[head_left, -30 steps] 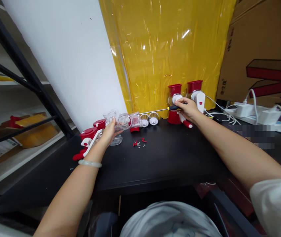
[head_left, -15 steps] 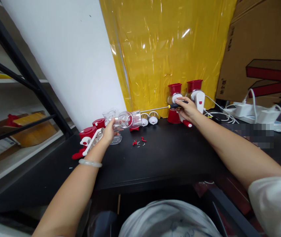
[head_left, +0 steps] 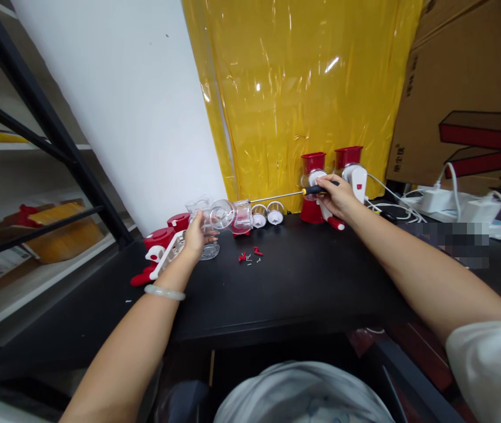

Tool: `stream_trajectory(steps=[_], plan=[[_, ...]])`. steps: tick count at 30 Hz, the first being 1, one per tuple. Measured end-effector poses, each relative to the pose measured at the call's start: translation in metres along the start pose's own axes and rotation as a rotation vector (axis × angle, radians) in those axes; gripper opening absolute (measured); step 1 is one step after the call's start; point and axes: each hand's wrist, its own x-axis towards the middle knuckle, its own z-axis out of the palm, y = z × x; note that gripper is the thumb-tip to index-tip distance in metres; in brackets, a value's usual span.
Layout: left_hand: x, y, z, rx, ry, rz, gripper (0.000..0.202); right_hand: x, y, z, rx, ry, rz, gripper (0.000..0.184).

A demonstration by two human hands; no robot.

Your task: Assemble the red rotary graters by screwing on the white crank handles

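My left hand (head_left: 197,237) is closed around a clear plastic grater body (head_left: 222,216), holding it on its side above the black table. In my right hand (head_left: 336,194) is a screwdriver (head_left: 276,196) with a black and yellow handle. Its long shaft points left, and the tip meets the right end of the clear body; whether it sits in a screw is too small to tell. Below lie small red parts (head_left: 258,251) and several tiny screws (head_left: 249,259). Two metal grater drums (head_left: 275,212) stand just behind the clear body.
Two red and white drum graters (head_left: 313,160) stand behind my right hand. Red pieces and a white crank frame (head_left: 168,254) lie left of my left hand. A power strip with white chargers (head_left: 437,198) and cables is at the right. Shelving (head_left: 51,264) borders the left.
The view has shifted slightly. Both hands keep their grips, and the screwdriver tip stays at the end of the clear body.
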Motion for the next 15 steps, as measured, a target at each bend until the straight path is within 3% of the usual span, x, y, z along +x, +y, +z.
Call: stream_trajectory(steps=[9, 15], plan=[[0.0041, -0.0046, -0.0032, 0.026, 0.043, -0.002, 0.044, -0.0034, -0.0063, -0.0002, 0.038, 0.033, 0.027, 0.042], [-0.0009, -0.0029, -0.0036, 0.051, -0.001, 0.025, 0.046, -0.0063, -0.0046, 0.0033, 0.049, -0.001, 0.014, 0.043]])
